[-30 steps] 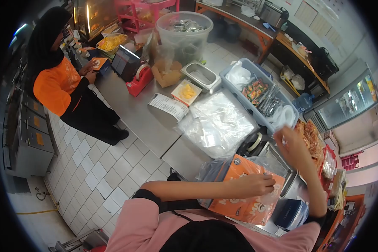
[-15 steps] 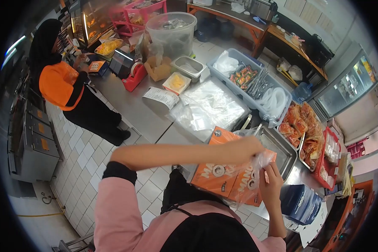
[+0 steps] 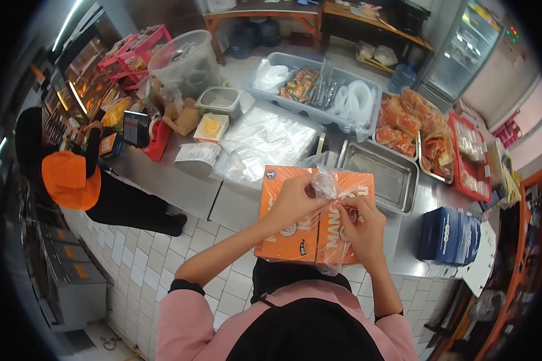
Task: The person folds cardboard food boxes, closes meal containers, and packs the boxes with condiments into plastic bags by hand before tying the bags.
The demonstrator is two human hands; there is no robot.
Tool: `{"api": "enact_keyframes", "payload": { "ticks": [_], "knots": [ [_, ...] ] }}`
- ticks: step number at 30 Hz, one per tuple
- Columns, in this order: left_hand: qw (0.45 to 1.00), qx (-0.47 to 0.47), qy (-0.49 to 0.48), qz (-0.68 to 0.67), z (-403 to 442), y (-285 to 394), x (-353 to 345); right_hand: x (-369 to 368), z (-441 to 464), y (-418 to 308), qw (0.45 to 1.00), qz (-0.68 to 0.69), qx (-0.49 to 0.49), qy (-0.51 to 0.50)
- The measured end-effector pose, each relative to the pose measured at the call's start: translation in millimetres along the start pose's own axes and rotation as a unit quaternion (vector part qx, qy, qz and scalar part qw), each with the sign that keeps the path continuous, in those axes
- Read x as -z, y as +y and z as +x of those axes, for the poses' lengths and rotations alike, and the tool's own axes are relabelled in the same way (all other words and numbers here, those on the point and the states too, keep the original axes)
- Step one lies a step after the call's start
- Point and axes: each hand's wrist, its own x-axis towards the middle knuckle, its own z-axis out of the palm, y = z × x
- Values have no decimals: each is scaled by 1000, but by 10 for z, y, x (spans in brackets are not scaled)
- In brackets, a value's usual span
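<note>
Two orange boxes [image 3: 282, 240] stand side by side inside a clear plastic bag [image 3: 325, 182] at the counter's near edge. My left hand [image 3: 298, 201] pinches the bag's gathered plastic above the boxes. Close beside it, my right hand [image 3: 362, 225] has its fingertips closed on the same plastic, over the right box. Behind the boxes lies a stack of clear plastic bags [image 3: 271, 135]. An empty metal tray [image 3: 382, 174] is just beyond my right hand.
Blue boxes in plastic [image 3: 448, 236] stand at the right. Farther back are a blue bin [image 3: 271, 60] of packets, bagged orange-red food [image 3: 397, 123], a red tray [image 3: 471, 159], a tape dispenser [image 3: 158, 139] and a clear tub [image 3: 186, 63]. A person in orange [image 3: 72, 180] stands left.
Both hands have come together over the boxes, with the bag's plastic bunched between them. The view has turned, and the boxes now face me more squarely.
</note>
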Motion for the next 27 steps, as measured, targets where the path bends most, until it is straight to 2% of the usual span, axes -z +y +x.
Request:
{"api": "enact_keyframes", "payload": {
  "ticks": [1,3,4,6,7,9,11,13,15,20,25,27],
  "knots": [
    [1000,0,-9,3,-13,27,-18,4,-20,31,1000,1,-6,7],
    [979,-19,-34,-202,-24,66,-24,13,-47,115,995,84,-59,8],
    [979,-15,-41,-199,-15,24,-3,15,-50,136,994,87,-65,14],
    [981,-54,-106,-152,31,-83,52,40,-23,182,964,230,-134,0],
    [981,-53,-107,-150,12,-19,35,63,-19,197,963,232,-135,1],
    [996,14,-92,-13,-80,189,18,69,23,194,952,262,-158,-24],
    [998,5,-66,11,-104,233,-32,84,44,209,946,278,-161,-44],
    [999,-6,-42,33,-97,187,-76,83,56,214,941,288,-164,-64],
    [991,-115,-28,58,-58,81,-94,83,74,218,956,252,-139,-63],
    [993,-92,-54,57,-79,124,-20,151,106,209,949,255,-158,-95],
    [987,-124,-88,55,-96,86,6,207,157,226,945,258,-145,-140],
    [986,-138,-71,61,-105,43,-23,251,172,237,944,241,-159,-162]
  ]
}}
